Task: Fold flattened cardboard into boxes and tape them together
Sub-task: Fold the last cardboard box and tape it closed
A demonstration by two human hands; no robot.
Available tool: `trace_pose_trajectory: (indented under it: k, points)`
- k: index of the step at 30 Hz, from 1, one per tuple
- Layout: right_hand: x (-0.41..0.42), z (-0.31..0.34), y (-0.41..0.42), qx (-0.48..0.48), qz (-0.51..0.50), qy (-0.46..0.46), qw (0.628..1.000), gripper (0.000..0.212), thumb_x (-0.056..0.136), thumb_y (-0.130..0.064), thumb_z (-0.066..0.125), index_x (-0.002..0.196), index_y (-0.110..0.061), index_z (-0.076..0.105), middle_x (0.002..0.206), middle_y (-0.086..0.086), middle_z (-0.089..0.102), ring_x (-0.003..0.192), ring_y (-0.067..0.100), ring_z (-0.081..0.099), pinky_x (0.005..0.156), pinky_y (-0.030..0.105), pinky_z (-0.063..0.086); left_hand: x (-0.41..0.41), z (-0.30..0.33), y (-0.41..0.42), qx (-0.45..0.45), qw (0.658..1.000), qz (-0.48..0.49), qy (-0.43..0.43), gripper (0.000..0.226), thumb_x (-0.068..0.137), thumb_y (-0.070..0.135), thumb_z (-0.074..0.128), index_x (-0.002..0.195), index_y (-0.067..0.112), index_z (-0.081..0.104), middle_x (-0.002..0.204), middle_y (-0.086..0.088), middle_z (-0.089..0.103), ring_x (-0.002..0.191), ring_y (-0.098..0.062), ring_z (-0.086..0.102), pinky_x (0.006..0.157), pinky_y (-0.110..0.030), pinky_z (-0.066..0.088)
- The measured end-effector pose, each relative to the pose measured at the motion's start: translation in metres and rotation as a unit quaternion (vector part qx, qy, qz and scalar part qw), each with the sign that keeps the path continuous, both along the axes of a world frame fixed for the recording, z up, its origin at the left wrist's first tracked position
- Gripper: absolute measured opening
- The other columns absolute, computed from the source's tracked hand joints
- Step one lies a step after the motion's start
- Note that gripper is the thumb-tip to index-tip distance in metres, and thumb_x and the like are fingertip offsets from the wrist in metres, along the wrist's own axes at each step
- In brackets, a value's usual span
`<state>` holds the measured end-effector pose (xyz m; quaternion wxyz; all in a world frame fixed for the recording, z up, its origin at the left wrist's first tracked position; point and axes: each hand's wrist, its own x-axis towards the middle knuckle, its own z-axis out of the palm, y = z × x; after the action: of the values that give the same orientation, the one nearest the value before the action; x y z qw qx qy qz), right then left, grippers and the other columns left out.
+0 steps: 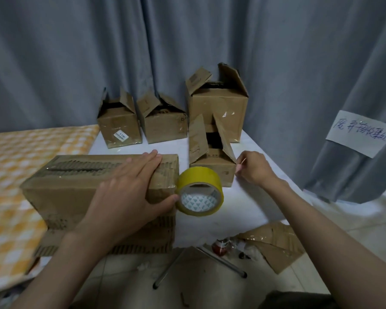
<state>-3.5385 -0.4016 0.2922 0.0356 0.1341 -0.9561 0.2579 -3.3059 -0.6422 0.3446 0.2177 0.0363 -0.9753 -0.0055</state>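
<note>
Now: taping step.
Box (98, 186): lies closed, near table edge.
Left hand (129, 188): flat on box, thumb touching tape roll (200, 192).
Right hand (254, 167): pinching something thin; cannot tell what.
Next: probably stick tape across the seam.

Closed box (98, 188), yellow tape roll (200, 192) alongside

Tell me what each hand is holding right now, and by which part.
The left hand lies flat on the big box, its thumb touching the tape roll; it grips nothing. The right hand seems to pinch something thin; what it is cannot be told.
</note>
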Motion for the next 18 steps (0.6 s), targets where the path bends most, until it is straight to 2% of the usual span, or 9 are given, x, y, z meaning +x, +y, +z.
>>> trace_pose_trajectory:
  k: [1, 4, 7, 8, 10, 12, 15, 16, 18]
  points:
    - [0.000, 0.003, 0.003, -0.034, -0.015, 0.000, 0.999, 0.020, 0.088, -0.010, 0.067, 0.074, -0.021, 0.057, 0.087, 0.003, 0.065, 0.083, 0.022, 0.061, 0.068, 0.028, 0.040, -0.001, 0.001, 0.003, -0.003, 1.000, -0.001, 0.005, 0.098, 0.073, 0.088, 0.030, 0.150, 0.027, 0.036, 0.156, 0.010, 0.035, 0.137, -0.002, 0.027, 0.109, -0.032, 0.017]
    - [0.007, 0.019, 0.013, -0.095, -0.059, 0.049, 0.992, 0.012, 0.094, -0.014, 0.059, 0.083, -0.015, 0.061, 0.073, 0.001, 0.067, 0.068, 0.018, 0.059, 0.063, 0.026, 0.040, -0.006, 0.000, 0.014, -0.017, 1.000, 0.010, 0.004, 0.101, 0.073, 0.088, 0.034, 0.145, 0.018, 0.042, 0.153, 0.000, 0.042, 0.139, -0.013, 0.037, 0.120, -0.034, 0.016]
    - [0.025, 0.044, 0.015, -0.151, -0.057, 0.158, 0.974, 0.028, 0.093, -0.011, 0.047, 0.074, -0.005, 0.067, 0.078, 0.009, 0.070, 0.070, 0.027, 0.061, 0.063, 0.032, 0.047, -0.011, -0.001, 0.028, -0.012, 0.998, 0.056, 0.008, 0.107, 0.066, 0.090, 0.049, 0.138, 0.012, 0.048, 0.147, -0.008, 0.048, 0.132, -0.025, 0.047, 0.111, -0.040, 0.036]
    - [0.032, 0.052, 0.013, -0.187, -0.049, 0.193, 0.962, 0.026, 0.092, -0.011, 0.048, 0.075, -0.007, 0.067, 0.082, 0.005, 0.069, 0.075, 0.028, 0.063, 0.065, 0.035, 0.050, -0.011, -0.002, 0.032, -0.013, 0.998, 0.065, 0.012, 0.107, 0.063, 0.088, 0.056, 0.134, 0.008, 0.051, 0.143, -0.012, 0.051, 0.129, -0.030, 0.051, 0.107, -0.043, 0.040]
    - [0.051, 0.064, 0.006, -0.284, -0.033, 0.223, 0.932, 0.005, 0.092, -0.015, 0.055, 0.090, -0.014, 0.059, 0.094, -0.005, 0.060, 0.086, 0.032, 0.064, 0.073, 0.043, 0.053, -0.013, -0.006, 0.039, -0.012, 0.997, 0.069, 0.036, 0.104, 0.058, 0.080, 0.068, 0.125, 0.001, 0.058, 0.135, -0.019, 0.058, 0.122, -0.036, 0.057, 0.102, -0.047, 0.045]
    - [0.069, 0.071, -0.002, -0.337, -0.004, 0.215, 0.917, 0.014, 0.093, -0.019, 0.060, 0.104, -0.021, 0.052, 0.106, -0.001, 0.055, 0.095, 0.032, 0.064, 0.082, 0.046, 0.054, -0.013, -0.007, 0.040, -0.013, 0.996, 0.073, 0.053, 0.102, 0.056, 0.076, 0.073, 0.123, 0.000, 0.060, 0.133, -0.021, 0.059, 0.120, -0.037, 0.058, 0.098, -0.048, 0.048]
    - [0.088, 0.072, -0.020, -0.371, 0.072, 0.169, 0.910, 0.013, 0.096, -0.012, 0.059, 0.100, -0.024, 0.056, 0.111, 0.009, 0.060, 0.088, 0.011, 0.069, 0.082, 0.036, 0.057, -0.011, -0.008, 0.038, -0.003, 0.996, 0.079, 0.032, 0.109, 0.062, 0.083, 0.063, 0.137, 0.004, 0.052, 0.143, -0.016, 0.052, 0.130, -0.032, 0.052, 0.105, -0.044, 0.042]
    - [0.094, 0.070, -0.028, -0.401, 0.108, 0.120, 0.902, 0.015, 0.098, -0.008, 0.057, 0.099, -0.023, 0.054, 0.110, 0.013, 0.063, 0.083, 0.012, 0.072, 0.081, 0.036, 0.060, -0.010, -0.008, 0.037, -0.003, 0.996, 0.080, 0.028, 0.111, 0.063, 0.085, 0.057, 0.140, 0.004, 0.051, 0.145, -0.015, 0.050, 0.133, -0.030, 0.050, 0.108, -0.044, 0.039]
    - [0.101, 0.062, -0.042, -0.421, 0.160, 0.029, 0.892, 0.011, 0.102, -0.007, 0.052, 0.100, -0.018, 0.050, 0.110, 0.014, 0.065, 0.085, 0.022, 0.075, 0.082, 0.041, 0.061, -0.010, -0.008, 0.036, -0.006, 0.996, 0.080, 0.027, 0.112, 0.064, 0.087, 0.049, 0.141, 0.005, 0.050, 0.146, -0.014, 0.050, 0.134, -0.029, 0.049, 0.109, -0.043, 0.038]
